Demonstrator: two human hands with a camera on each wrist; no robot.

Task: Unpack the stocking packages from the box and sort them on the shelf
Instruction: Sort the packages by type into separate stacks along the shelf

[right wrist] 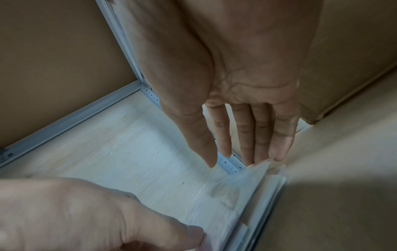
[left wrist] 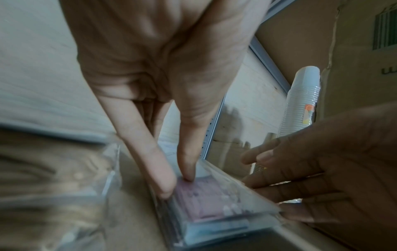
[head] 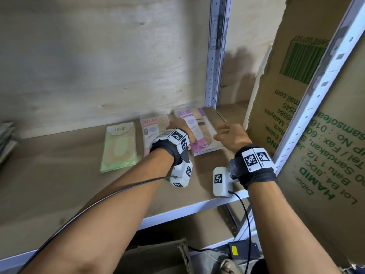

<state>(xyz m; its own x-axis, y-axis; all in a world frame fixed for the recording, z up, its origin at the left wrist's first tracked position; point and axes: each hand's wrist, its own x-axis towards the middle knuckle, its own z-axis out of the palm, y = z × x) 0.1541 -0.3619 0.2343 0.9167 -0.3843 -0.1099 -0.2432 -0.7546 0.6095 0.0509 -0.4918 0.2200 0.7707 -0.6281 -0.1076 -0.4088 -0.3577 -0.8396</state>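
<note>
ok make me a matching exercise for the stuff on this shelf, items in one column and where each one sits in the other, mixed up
Items:
1. green package
2. pink package
3. purple package stack
4. printed cardboard box

Places:
A. between both hands, left hand on top, right hand at its right edge
B. leftmost of the three, untouched
C. standing on the right, past the shelf post
D. the middle one, partly behind the left wrist

Pairs: 1-B, 2-D, 3-A, 4-C
</note>
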